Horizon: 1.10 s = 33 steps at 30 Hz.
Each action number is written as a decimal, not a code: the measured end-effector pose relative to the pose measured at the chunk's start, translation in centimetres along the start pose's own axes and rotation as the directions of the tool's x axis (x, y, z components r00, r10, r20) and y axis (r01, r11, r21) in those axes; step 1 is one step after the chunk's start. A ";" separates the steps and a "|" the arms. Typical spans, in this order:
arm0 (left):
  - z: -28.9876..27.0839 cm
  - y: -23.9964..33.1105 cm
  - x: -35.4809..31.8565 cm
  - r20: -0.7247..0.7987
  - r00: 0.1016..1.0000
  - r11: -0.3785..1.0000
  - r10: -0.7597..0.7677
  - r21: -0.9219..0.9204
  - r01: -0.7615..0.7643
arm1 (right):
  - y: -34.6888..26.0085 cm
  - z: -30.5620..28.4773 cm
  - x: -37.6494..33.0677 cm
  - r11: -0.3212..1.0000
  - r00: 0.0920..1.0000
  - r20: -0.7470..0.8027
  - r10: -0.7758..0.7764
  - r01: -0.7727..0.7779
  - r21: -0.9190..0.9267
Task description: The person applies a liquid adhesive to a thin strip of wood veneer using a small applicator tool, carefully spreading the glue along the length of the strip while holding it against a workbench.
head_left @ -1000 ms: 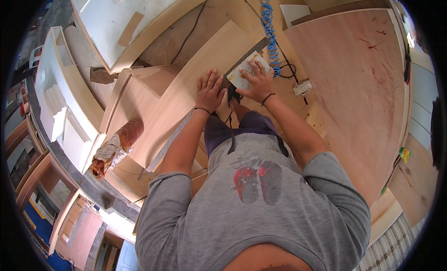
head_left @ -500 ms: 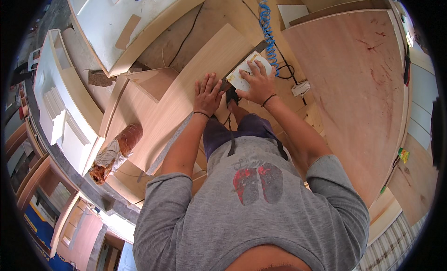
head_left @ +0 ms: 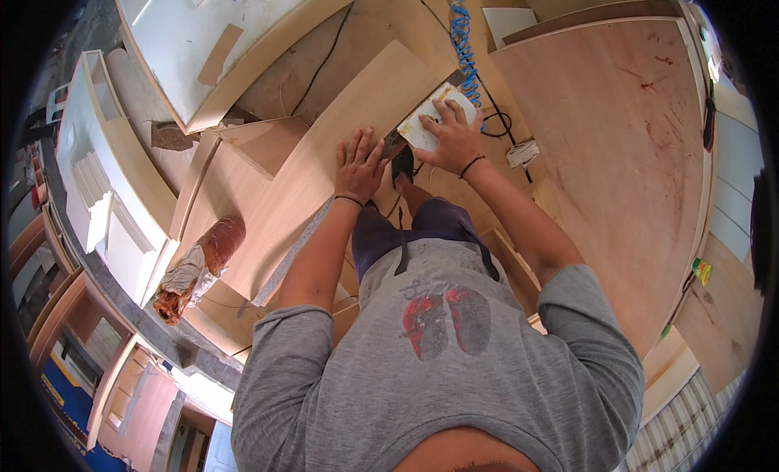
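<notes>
A long pale wood-grain board (head_left: 324, 139) slants across the space before me. My left hand (head_left: 358, 168) lies flat on it near its right edge, fingers stretched out. My right hand (head_left: 452, 139) is spread over a white rectangular slab (head_left: 418, 131) with yellowish stains, gripping it from above with fingers and thumb. The slab rests along the board's right edge near the far end; its underside is hidden. A dark strip (head_left: 393, 141) shows between the two hands at that edge.
A brown-and-foil wrapped roll (head_left: 213, 253) lies on the board's near left. A coiled blue hose (head_left: 462, 42) hangs beyond the slab. At right leans a large reddish plywood panel (head_left: 600, 147); white-topped cabinet pieces (head_left: 195, 58) stand at left. A white power box (head_left: 523, 154) sits beside the panel.
My right hand and the white slab have shifted slightly away from me and to the right. My left hand stays in place on the board.
</notes>
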<state>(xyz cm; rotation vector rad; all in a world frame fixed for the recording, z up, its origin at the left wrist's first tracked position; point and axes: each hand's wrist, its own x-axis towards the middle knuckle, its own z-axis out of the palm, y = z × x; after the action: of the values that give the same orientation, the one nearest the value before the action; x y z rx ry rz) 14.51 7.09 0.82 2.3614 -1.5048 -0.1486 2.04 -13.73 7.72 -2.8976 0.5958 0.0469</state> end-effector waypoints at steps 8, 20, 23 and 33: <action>-0.1 0.0 -0.1 -0.001 1.000 1.000 0.001 0.002 -0.001 | 1.0 0.5 -0.1 1.000 0.998 0.060 0.002 -0.004 0.025; -0.4 0.0 -0.6 -0.010 1.000 1.000 0.012 0.025 -0.012 | 1.2 -0.5 -0.3 0.999 0.996 0.085 0.033 -0.031 -0.019; -0.6 -0.6 -1.3 -0.002 1.000 0.999 0.030 0.035 -0.030 | 0.8 -0.1 -0.8 1.000 0.999 0.036 0.020 -0.020 -0.007; -0.4 -1.0 -3.0 0.017 1.000 0.997 0.009 0.070 -0.010 | 0.6 1.1 -1.6 0.999 0.995 -0.100 0.007 -0.004 0.033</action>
<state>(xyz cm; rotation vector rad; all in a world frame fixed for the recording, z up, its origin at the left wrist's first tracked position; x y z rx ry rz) 14.16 10.20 0.61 2.4125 -1.5531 -0.1154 0.34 -13.46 6.59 -2.8805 0.6150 -0.1066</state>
